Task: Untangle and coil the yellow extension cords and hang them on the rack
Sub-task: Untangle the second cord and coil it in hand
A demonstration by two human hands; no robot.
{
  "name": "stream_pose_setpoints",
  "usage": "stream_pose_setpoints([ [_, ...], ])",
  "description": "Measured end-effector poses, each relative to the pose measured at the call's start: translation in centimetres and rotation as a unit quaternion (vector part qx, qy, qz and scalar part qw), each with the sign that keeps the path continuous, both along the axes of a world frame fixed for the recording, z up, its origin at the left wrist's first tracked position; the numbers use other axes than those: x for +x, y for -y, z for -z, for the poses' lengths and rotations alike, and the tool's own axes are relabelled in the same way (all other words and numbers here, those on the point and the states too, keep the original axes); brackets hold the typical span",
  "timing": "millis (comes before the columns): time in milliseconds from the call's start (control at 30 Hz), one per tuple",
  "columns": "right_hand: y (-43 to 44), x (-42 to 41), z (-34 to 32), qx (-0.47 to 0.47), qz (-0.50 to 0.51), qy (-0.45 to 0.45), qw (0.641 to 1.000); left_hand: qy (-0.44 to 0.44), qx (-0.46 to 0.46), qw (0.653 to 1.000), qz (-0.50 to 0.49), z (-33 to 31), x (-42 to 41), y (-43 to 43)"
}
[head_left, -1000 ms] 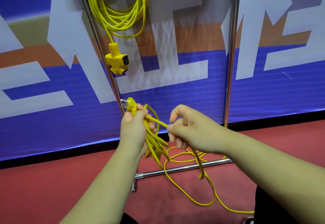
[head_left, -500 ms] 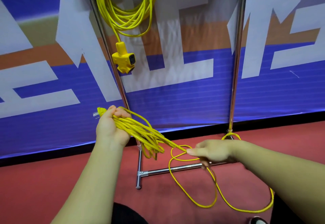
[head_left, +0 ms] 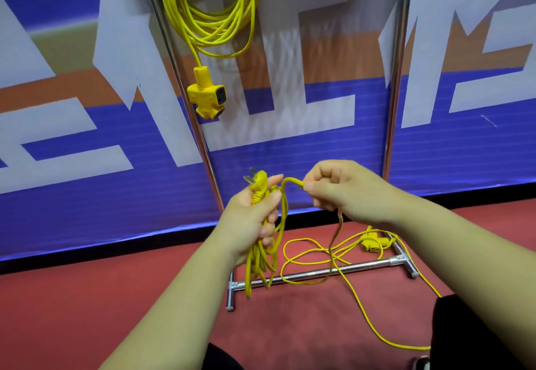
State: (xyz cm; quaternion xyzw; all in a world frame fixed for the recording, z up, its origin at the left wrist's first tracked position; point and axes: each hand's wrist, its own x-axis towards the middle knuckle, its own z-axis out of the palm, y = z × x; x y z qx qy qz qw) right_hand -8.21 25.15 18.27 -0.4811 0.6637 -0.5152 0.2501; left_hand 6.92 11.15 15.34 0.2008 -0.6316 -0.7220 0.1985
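Note:
My left hand (head_left: 251, 218) grips a bundle of yellow cord loops (head_left: 262, 259) that hang below it, with the cord's plug (head_left: 256, 181) sticking up above my fingers. My right hand (head_left: 342, 189) pinches the same yellow cord just right of the plug, making a short arch between the hands. The loose length of cord (head_left: 327, 259) trails down onto the red floor and ends at a yellow socket block (head_left: 372, 244). A second yellow cord coil (head_left: 214, 12) hangs on the metal rack (head_left: 185, 85) above, its socket block (head_left: 207, 94) dangling.
The rack's base bar (head_left: 319, 272) and short feet lie on the red floor under the loose cord. Its right upright (head_left: 394, 79) stands before a blue, white and orange banner wall (head_left: 87, 137). My dark-clothed leg (head_left: 464, 335) is at the lower right.
My right hand has come up from the floor with a new length of cord to meet my left hand. The left hand has shifted right and turned the plug upright.

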Motion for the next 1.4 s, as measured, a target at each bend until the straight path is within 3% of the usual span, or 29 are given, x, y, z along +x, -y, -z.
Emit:
stream_pose_setpoints([
  [133, -1.0, 0.4, -1.8, -0.047, -0.020, -0.005, 0.999, 0.005, 0.012, 0.999, 0.034, -0.2, -0.2, -0.8],
  [333, -1.6, 0.4, -2.1, -0.030, -0.062, 0.004, 0.998, -0.001, 0.003, 0.997, 0.083, -0.5, 0.1, -0.8],
  [767, -1.2, -0.7, -0.9, -0.056, 0.017, 0.011, 0.998, -0.002, 0.023, 0.998, 0.060, -0.3, -1.1, -1.3],
  [1167, 1.4, -0.8, 0.2, -0.043, 0.030, -0.055, 0.997, -0.003, 0.000, 0.995, -0.099, 0.7, -2.9, -0.4],
  [1400, 0.3, -1.4, 0.2, 0.063, -0.082, -0.064, 0.993, -0.017, 0.011, 0.985, -0.172, 1.7, -1.6, 4.7],
])
